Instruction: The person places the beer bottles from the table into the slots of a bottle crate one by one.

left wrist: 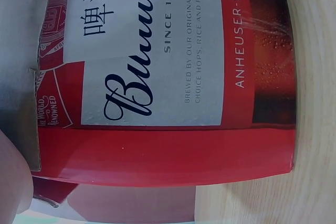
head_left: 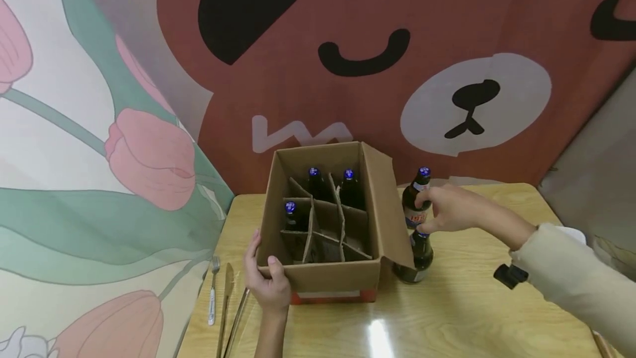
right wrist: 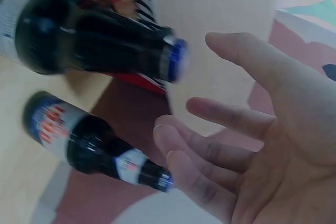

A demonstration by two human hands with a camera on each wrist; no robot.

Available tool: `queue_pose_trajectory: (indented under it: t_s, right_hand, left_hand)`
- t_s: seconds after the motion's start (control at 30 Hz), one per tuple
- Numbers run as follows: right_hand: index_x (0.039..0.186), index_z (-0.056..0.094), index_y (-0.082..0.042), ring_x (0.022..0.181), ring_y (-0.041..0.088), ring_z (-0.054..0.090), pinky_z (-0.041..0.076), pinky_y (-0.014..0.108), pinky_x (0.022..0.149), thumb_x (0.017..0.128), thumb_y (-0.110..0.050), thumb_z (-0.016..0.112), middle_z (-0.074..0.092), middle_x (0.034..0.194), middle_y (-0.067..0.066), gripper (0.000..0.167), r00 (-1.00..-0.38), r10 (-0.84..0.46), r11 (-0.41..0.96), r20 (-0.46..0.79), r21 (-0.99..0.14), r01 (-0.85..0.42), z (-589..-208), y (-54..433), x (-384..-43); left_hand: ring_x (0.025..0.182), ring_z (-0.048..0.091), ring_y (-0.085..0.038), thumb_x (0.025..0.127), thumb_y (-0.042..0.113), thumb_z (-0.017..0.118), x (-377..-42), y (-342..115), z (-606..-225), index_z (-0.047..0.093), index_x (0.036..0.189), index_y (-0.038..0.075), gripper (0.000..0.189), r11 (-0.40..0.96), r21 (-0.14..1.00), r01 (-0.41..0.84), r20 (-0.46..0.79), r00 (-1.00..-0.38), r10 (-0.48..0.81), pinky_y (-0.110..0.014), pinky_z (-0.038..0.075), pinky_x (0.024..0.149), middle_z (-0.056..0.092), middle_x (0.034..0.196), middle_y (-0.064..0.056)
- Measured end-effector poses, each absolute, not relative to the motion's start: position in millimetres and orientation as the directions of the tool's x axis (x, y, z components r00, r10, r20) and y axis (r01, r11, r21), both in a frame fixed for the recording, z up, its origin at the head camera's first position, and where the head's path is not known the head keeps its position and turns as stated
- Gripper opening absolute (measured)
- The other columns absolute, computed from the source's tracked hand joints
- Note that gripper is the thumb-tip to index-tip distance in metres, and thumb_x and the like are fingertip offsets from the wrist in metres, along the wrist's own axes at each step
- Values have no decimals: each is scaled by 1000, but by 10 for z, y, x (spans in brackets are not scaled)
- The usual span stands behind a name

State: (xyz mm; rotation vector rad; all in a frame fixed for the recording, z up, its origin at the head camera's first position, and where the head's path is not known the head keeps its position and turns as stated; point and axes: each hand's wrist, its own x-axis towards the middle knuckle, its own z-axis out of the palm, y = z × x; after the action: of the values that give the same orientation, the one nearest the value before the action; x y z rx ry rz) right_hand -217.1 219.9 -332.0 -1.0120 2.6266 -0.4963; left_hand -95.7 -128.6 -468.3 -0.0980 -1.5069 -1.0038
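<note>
A cardboard beer box (head_left: 330, 278) with a red printed outside stands with its top open. Cardboard dividers (head_left: 328, 217) split its inside into compartments. Three dark bottles with blue caps (head_left: 314, 172) stand in the far and left compartments. My left hand (head_left: 268, 291) grips the box at its near left corner, thumb over the rim. Right of the box, two more dark glass beer bottles stand upright, one farther back (head_left: 412, 211) and one nearer (head_left: 422, 253). My right hand (head_left: 454, 209) is beside their necks, fingers spread and apart from the caps in the right wrist view (right wrist: 294, 124).
The box's right flap (head_left: 390, 203) folds outward toward the bottles. A fork (head_left: 213, 291), a long wooden utensil (head_left: 226, 303) and a thin metal one (head_left: 237, 319) lie along the left table edge. Patterned cloth (head_left: 298, 98) hangs behind the table (head_left: 487, 291).
</note>
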Motion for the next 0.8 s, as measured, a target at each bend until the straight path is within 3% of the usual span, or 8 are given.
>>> queue_pose_trajectory:
  t_s: [0.23, 0.53, 0.8]
  right_hand:
    - [112, 70, 0, 50, 5, 47, 39, 24, 46, 81, -25, 80, 54, 59, -9, 41, -728, -678, 673, -105, -487, -556, -3707, 2220, -2083]
    - [109, 72, 2, 48, 3, 44, 35, 23, 43, 78, -21, 81, 57, 63, -11, 40, -763, -646, 659, 4, -501, -561, -3899, 2210, -2062]
    - [100, 76, 0, 43, 1, 36, 31, 21, 42, 75, -20, 83, 47, 51, -13, 33, -773, -630, 646, 71, -504, -573, -3944, 2233, -2078]
  left_hand:
    - [112, 60, -43, 79, 3, 50, -949, -1290, -4708, 59, 117, -17, 45, 612, 519, 597, 845, -251, -472, -32, 44, 103, 62, 120, -32]
    - [112, 60, -42, 78, 2, 48, -939, -1277, -4647, 59, 116, -19, 44, 627, 511, 588, 850, -236, -472, -32, 43, 103, 62, 117, -33]
    - [110, 60, -44, 78, 2, 48, -947, -1277, -4656, 59, 115, -19, 44, 628, 516, 583, 847, -236, -477, -31, 45, 102, 62, 119, -31]
